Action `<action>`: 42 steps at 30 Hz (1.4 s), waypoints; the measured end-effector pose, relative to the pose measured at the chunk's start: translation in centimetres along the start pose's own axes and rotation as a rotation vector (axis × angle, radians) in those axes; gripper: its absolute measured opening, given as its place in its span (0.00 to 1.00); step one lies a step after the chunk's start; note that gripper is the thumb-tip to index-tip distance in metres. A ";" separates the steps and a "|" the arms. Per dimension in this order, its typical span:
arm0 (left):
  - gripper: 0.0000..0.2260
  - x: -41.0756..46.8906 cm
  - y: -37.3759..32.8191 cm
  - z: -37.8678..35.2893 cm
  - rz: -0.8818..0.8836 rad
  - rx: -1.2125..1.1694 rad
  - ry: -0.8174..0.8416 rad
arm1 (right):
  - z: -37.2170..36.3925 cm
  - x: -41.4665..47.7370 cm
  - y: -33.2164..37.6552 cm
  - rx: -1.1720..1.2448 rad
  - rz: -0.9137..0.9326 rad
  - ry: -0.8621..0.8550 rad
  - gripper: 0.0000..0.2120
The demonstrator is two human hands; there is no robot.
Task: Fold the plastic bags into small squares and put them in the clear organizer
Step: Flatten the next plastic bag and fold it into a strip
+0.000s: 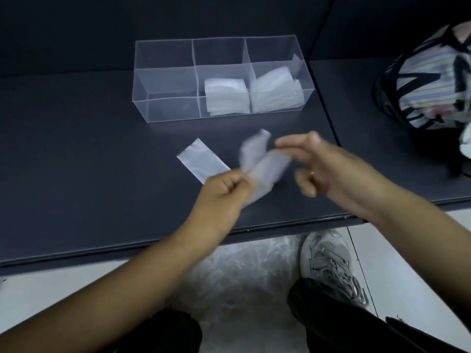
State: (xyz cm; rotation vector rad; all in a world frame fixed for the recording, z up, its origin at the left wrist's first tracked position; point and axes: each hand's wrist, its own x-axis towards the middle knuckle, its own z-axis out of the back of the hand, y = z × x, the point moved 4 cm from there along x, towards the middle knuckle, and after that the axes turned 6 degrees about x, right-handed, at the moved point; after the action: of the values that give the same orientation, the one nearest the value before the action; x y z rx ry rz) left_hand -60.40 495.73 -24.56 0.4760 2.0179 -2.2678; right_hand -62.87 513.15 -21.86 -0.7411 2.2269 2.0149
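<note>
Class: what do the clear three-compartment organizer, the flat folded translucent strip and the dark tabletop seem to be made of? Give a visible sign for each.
Clear three-compartment organizer: probably rigid acrylic, glossy; straight see-through walls.
Flat folded translucent strip: thin plastic film, milky, creased flat.
Dark tabletop: matte, smooth, perhaps laminate; material uncertain.

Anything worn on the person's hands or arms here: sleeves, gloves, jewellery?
Both forearms are bare, with no sleeves in view. The left hand wears nothing. The right hand has a thin ring on one finger. No gloves or watch show.
</note>
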 end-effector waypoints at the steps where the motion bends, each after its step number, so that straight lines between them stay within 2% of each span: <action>1: 0.08 0.5 0.3 0.5 0.104 -0.128 -0.012 | -0.9 0.8 -0.6 -0.024 -0.043 0.073 0.26; 4: 0.12 1.7 1.3 1.5 0.245 -0.404 0.034 | -3.1 2.2 -3.0 -0.218 -0.143 0.173 0.20; 7: 0.11 2.3 2.5 2.0 0.286 -0.475 0.020 | -3.3 3.0 -5.1 -0.319 -0.188 0.012 0.12; 11: 0.07 3.3 4.0 3.2 0.432 -0.420 -0.137 | -2.8 2.8 -6.3 -0.365 -0.201 -0.157 0.04; 14: 0.06 4.7 4.5 5.1 0.448 -0.325 -0.278 | -2.4 2.4 -6.7 -0.357 -0.224 -0.181 0.04; 17: 0.05 5.9 4.2 6.5 0.428 -0.267 -0.349 | -2.3 2.0 -6.7 -0.325 -0.250 -0.182 0.06; 19: 0.05 6.3 4.0 7.1 0.385 -0.214 -0.388 | -2.2 1.9 -6.6 -0.298 -0.259 -0.177 0.07; 21: 0.08 6.0 3.7 7.9 0.241 -0.073 -0.464 | -2.2 1.9 -6.6 -0.293 -0.264 -0.164 0.07; 23: 0.10 4.4 2.3 8.0 -0.128 0.319 -0.527 | -2.3 1.8 -6.5 -0.291 -0.273 -0.152 0.07; 24: 0.10 3.1 1.6 7.1 -0.350 0.529 -0.489 | -2.3 1.8 -6.4 -0.285 -0.280 -0.148 0.07; 25: 0.11 1.7 1.5 5.6 -0.528 0.693 -0.382 | -2.4 1.8 -6.3 -0.277 -0.287 -0.145 0.07; 26: 0.14 0.5 1.8 4.0 -0.622 0.806 -0.229 | -2.5 1.7 -6.2 -0.271 -0.292 -0.143 0.08; 28: 0.24 -1.3 3.0 1.5 -0.655 0.981 0.036 | -2.6 1.6 -6.0 -0.266 -0.301 -0.140 0.08; 30: 0.30 -2.0 4.1 0.6 -0.653 1.122 0.115 | -2.8 1.4 -5.7 -0.239 -0.319 -0.132 0.08; 34: 0.19 -1.5 3.9 1.4 -0.679 1.027 -0.016 | -3.3 0.4 -4.7 0.007 -0.372 -0.118 0.07; 36: 0.14 -1.5 3.5 1.7 -0.709 0.949 -0.066 | -3.5 0.2 -3.6 0.073 -0.325 -0.106 0.07; 38: 0.14 -1.5 3.0 2.1 -0.696 0.910 -0.094 | -3.0 0.5 -2.2 -0.102 -0.179 -0.129 0.10; 40: 0.12 -1.1 2.7 2.8 -0.587 0.849 -0.111 | -2.3 1.1 -1.1 -0.370 -0.011 -0.131 0.17; 42: 0.12 -0.4 2.8 3.3 -0.461 0.775 -0.110 | -2.6 1.9 -1.4 -0.479 0.022 -0.009 0.22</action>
State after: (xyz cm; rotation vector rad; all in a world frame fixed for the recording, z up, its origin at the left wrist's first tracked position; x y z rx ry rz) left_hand -59.86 492.10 -26.81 -0.1161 1.2112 -3.2344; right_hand -63.34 510.05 -23.45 -0.7326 1.7614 2.5893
